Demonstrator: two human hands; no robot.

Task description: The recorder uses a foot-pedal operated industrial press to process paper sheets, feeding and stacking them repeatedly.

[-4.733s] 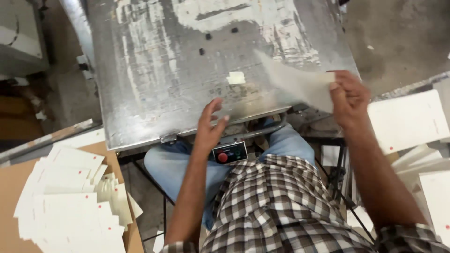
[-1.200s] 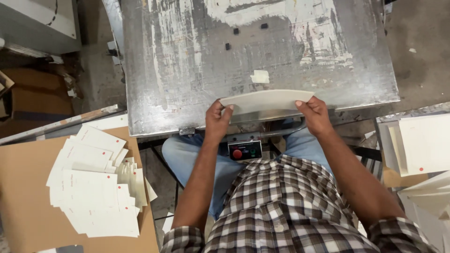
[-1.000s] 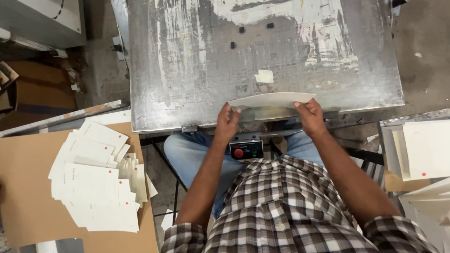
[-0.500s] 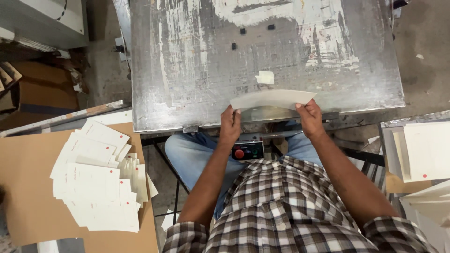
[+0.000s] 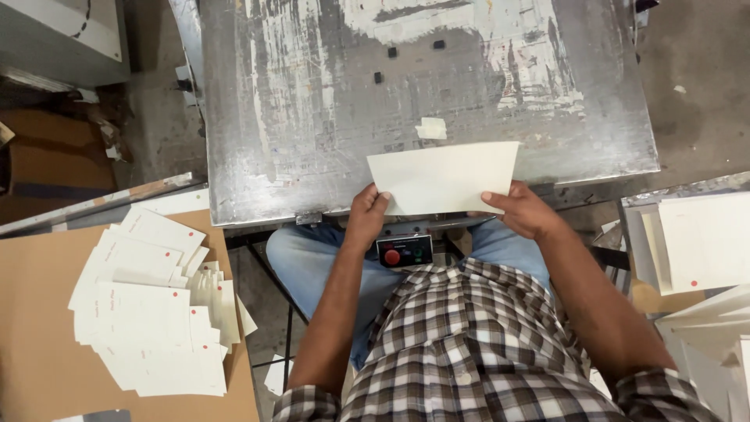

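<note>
Our left hand has its grip closed on the lower left corner of a cream paper sheet, and our right hand pinches the lower right edge. The sheet is plain, unprinted and flat, a little slanted, above the near edge of the scratched metal tabletop. A red button box sits just below. Printed cards lie piled well to the left.

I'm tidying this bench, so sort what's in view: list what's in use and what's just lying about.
In use:
- cream card sheet, held by left hand and right hand
- worn metal table under it

Lying about:
- pile of printed cards on brown board
- card stacks at right
- control box
- tape scrap
</note>
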